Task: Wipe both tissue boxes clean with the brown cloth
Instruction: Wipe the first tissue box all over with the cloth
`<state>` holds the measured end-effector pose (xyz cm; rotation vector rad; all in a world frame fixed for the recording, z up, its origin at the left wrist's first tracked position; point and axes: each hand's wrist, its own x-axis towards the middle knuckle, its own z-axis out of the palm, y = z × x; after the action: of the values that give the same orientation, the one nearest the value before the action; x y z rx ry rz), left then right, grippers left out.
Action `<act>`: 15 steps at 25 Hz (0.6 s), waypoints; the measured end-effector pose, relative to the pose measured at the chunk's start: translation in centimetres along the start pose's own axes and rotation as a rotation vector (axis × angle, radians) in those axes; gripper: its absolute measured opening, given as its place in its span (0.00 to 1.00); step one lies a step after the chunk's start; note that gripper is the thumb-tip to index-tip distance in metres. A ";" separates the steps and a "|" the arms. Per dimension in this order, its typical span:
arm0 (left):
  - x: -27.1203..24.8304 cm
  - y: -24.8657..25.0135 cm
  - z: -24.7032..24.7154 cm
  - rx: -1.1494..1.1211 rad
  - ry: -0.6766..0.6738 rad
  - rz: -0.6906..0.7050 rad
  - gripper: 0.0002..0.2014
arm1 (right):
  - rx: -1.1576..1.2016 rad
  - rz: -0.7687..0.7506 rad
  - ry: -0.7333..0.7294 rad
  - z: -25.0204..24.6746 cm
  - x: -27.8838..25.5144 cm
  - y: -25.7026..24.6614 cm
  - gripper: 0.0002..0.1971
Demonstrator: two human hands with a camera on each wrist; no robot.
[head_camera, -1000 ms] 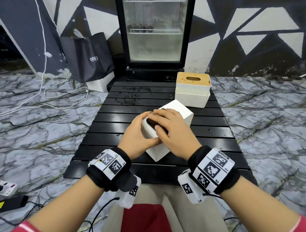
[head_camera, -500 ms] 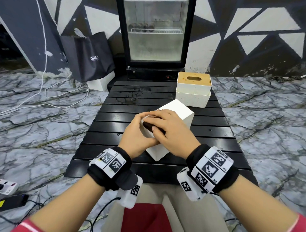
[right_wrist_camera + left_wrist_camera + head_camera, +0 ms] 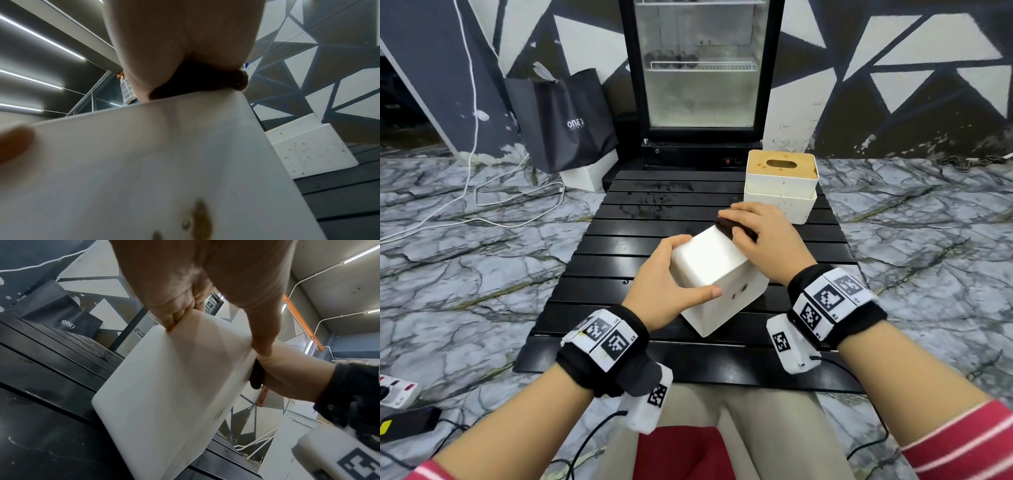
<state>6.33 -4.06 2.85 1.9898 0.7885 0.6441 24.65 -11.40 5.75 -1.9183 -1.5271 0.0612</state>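
Note:
A plain white tissue box [image 3: 714,274] [image 3: 172,394] [image 3: 144,162] stands on the black slatted table [image 3: 619,246], turned corner-on to me. My left hand [image 3: 671,284] [image 3: 195,296] grips its near left corner, thumb along the front face. My right hand [image 3: 760,233] [image 3: 179,48] presses the brown cloth [image 3: 729,228] [image 3: 197,82] [image 3: 256,378] on the box's far top edge, fingers curled over it. Brown stains [image 3: 201,217] mark the box's right face. A second white tissue box with a wooden lid [image 3: 780,186] [image 3: 308,151], speckled with dirt, stands behind at the right.
A glass-door fridge [image 3: 700,78] stands behind the table. A dark shopping bag [image 3: 565,120] and white cables [image 3: 482,202] lie on the marble floor at the left. A power strip [image 3: 397,394] sits at the lower left.
My right hand has slid the cloth from the box's near corner to its far top edge. The left hand's thumb now shows on the front face.

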 end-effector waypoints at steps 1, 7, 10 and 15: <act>0.1 -0.1 -0.1 0.000 -0.006 0.002 0.45 | 0.012 0.019 -0.005 -0.1 0.2 0.3 0.17; 0.8 -0.9 -2.0 -0.026 -0.128 0.011 0.43 | 0.202 0.129 0.015 -1.2 1.0 1.3 0.17; 1.6 -1.3 -4.2 0.089 -0.203 0.031 0.42 | 0.324 0.202 -0.005 -1.5 0.7 1.8 0.17; 1.4 -1.7 -5.4 0.062 0.024 -0.066 0.49 | 0.459 0.200 -0.067 -1.6 -1.3 1.3 0.17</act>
<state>3.07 0.59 4.21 2.0063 0.8937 0.6127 26.09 -13.40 5.83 -1.6971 -1.2256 0.5231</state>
